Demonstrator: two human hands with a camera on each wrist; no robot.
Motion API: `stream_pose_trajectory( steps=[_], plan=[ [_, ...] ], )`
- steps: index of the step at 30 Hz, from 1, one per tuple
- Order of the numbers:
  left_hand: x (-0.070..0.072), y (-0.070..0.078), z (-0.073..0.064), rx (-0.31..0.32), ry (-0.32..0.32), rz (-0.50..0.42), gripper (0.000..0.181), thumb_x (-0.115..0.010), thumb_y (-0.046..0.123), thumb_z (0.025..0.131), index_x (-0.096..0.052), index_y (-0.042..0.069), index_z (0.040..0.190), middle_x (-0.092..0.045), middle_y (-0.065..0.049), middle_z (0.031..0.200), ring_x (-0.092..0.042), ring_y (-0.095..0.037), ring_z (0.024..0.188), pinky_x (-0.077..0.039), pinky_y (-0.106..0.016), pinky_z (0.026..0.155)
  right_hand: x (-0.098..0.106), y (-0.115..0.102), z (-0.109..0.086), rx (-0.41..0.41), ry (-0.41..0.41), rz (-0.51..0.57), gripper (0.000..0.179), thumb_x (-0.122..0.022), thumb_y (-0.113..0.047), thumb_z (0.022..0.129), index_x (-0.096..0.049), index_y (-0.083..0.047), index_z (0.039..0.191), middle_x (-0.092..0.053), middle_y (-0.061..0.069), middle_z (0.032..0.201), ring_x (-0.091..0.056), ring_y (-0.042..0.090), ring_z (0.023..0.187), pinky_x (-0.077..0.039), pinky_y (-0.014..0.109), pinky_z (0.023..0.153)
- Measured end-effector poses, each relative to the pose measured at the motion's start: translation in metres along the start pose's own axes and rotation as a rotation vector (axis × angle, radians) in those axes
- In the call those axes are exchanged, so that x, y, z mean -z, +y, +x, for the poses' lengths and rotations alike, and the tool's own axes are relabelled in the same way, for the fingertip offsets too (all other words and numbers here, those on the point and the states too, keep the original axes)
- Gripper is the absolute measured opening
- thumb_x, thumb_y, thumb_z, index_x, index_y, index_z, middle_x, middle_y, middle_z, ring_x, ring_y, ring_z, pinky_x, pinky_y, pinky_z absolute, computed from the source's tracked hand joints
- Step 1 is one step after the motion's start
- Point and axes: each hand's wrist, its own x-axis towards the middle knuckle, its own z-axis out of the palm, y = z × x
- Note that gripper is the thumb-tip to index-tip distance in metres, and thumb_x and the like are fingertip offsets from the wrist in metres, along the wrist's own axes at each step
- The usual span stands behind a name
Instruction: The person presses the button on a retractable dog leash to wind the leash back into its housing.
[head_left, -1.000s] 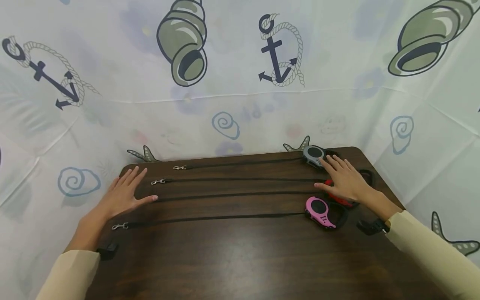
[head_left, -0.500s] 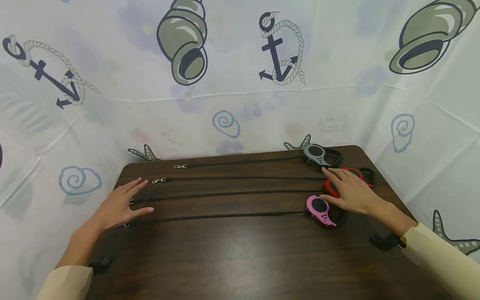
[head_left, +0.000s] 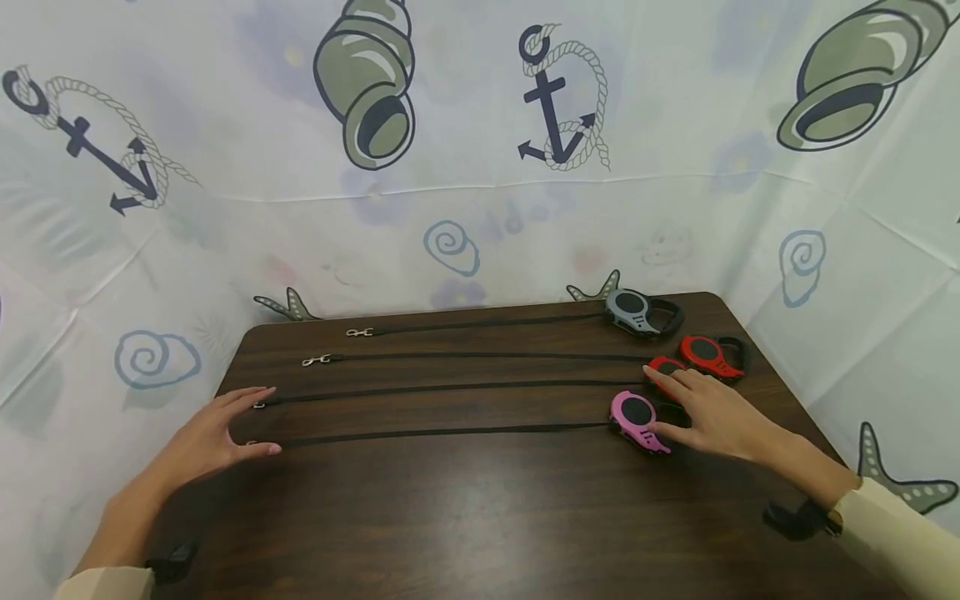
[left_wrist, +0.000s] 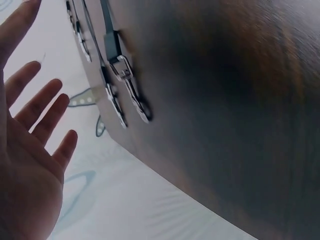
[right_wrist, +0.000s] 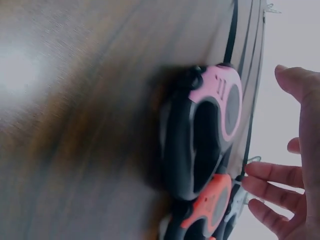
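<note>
Retractable dog leashes lie stretched across the table with their black straps side by side. The pink leash (head_left: pixel 636 419) is nearest, then a red leash (head_left: pixel 663 367), another red leash (head_left: pixel 705 354) and the grey leash (head_left: pixel 628 308). My right hand (head_left: pixel 720 421), fingers spread, hovers over the nearer red handle and beside the pink one, hiding part of both. In the right wrist view the pink leash's black grip (right_wrist: pixel 180 145) shows plainly. My left hand (head_left: pixel 187 450) is held open near the strap ends, covering the nearest metal clip (left_wrist: pixel 132 92), and holds nothing.
Two other metal clips (head_left: pixel 317 361) show at the left ends of the farther straps. The dark wooden table (head_left: pixel 465 517) meets a white printed cloth (head_left: pixel 480 108) along its back and sides.
Both hands have come back toward the person. The right passed from the grey and red handles to beside the pink one; the left moved down to the nearest clip.
</note>
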Motion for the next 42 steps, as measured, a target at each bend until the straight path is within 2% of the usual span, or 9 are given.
stream_pose_trajectory(
  steps=[5,9,13,18,21,25,30,34,42],
  plan=[
    [0.002,-0.005,-0.011,0.001,0.006,-0.025,0.087,-0.104,0.032,0.060,-0.068,0.003,0.134,-0.067,-0.024,0.131,-0.063,-0.047,0.116,-0.036,-0.015,0.096,-0.006,-0.006,-0.007,0.039,0.017,-0.001,0.084,-0.083,-0.052,0.088,-0.053,-0.009,0.154,-0.073,0.011,0.113,-0.069,0.027,0.095,-0.058,0.053,0.083],
    [0.000,-0.012,-0.020,-0.021,0.029,-0.040,0.086,-0.105,0.029,0.054,-0.070,0.002,0.128,-0.069,-0.028,0.124,-0.063,-0.050,0.111,-0.021,0.002,0.098,-0.011,-0.009,-0.011,0.047,0.005,0.017,0.083,-0.082,-0.053,0.088,-0.055,-0.009,0.153,-0.076,0.010,0.111,-0.069,0.024,0.092,-0.058,0.054,0.083],
    [-0.003,-0.019,-0.026,-0.036,0.043,-0.040,0.085,-0.105,0.027,0.051,-0.071,0.004,0.126,-0.069,-0.026,0.120,-0.062,-0.051,0.108,-0.016,0.004,0.101,-0.019,-0.008,-0.013,0.035,-0.001,0.035,0.082,-0.082,-0.055,0.088,-0.056,-0.011,0.152,-0.076,0.007,0.105,-0.070,0.022,0.091,-0.059,0.053,0.083],
    [-0.008,-0.026,-0.029,-0.059,0.068,-0.038,0.079,-0.106,0.025,0.049,-0.075,0.005,0.120,-0.073,-0.015,0.112,-0.067,-0.028,0.104,-0.023,0.003,0.099,-0.030,-0.006,-0.019,0.031,0.013,0.065,0.086,-0.084,-0.057,0.085,-0.055,-0.011,0.152,-0.072,-0.001,0.095,-0.068,0.017,0.087,-0.059,0.051,0.081],
    [-0.011,-0.031,-0.031,-0.065,0.068,-0.030,0.075,-0.105,0.025,0.049,-0.077,0.005,0.115,-0.075,-0.013,0.109,-0.068,-0.017,0.102,-0.026,0.003,0.097,-0.036,-0.006,-0.022,0.032,0.023,0.083,0.089,-0.085,-0.058,0.084,-0.056,-0.009,0.152,-0.072,-0.001,0.096,-0.068,0.018,0.088,-0.060,0.051,0.080],
    [-0.016,-0.035,-0.035,-0.057,0.062,-0.018,0.068,-0.105,0.025,0.052,-0.079,0.008,0.113,-0.076,-0.010,0.106,-0.070,-0.020,0.099,-0.027,0.003,0.095,-0.042,-0.006,-0.025,0.025,0.046,0.098,0.091,-0.087,-0.058,0.082,-0.056,-0.009,0.152,-0.075,0.008,0.105,-0.071,0.026,0.094,-0.061,0.055,0.080],
    [-0.021,-0.036,-0.035,-0.061,0.080,-0.033,0.060,-0.104,0.020,0.055,-0.080,0.009,0.109,-0.076,-0.006,0.103,-0.069,-0.010,0.100,-0.027,0.003,0.097,-0.047,-0.005,-0.026,0.021,0.086,0.096,0.092,-0.089,-0.057,0.079,-0.057,-0.009,0.151,-0.074,0.010,0.108,-0.069,0.026,0.093,-0.060,0.053,0.079],
    [-0.023,-0.036,-0.033,-0.070,0.105,-0.054,0.052,-0.103,0.012,0.056,-0.082,0.010,0.103,-0.076,-0.003,0.099,-0.068,-0.004,0.098,-0.029,0.003,0.097,-0.053,-0.002,-0.027,0.038,0.110,0.071,0.091,-0.092,-0.055,0.077,-0.060,-0.009,0.148,-0.072,0.006,0.105,-0.067,0.020,0.091,-0.059,0.049,0.078],
    [-0.025,-0.038,-0.034,-0.043,0.102,-0.059,0.038,-0.101,0.006,0.059,-0.085,0.013,0.093,-0.071,0.006,0.093,-0.066,-0.001,0.087,-0.040,-0.004,0.083,-0.059,-0.001,-0.029,0.085,0.164,0.048,0.086,-0.096,-0.044,0.074,-0.063,-0.009,0.144,-0.068,0.002,0.099,-0.063,0.016,0.087,-0.058,0.045,0.075]
  ],
)
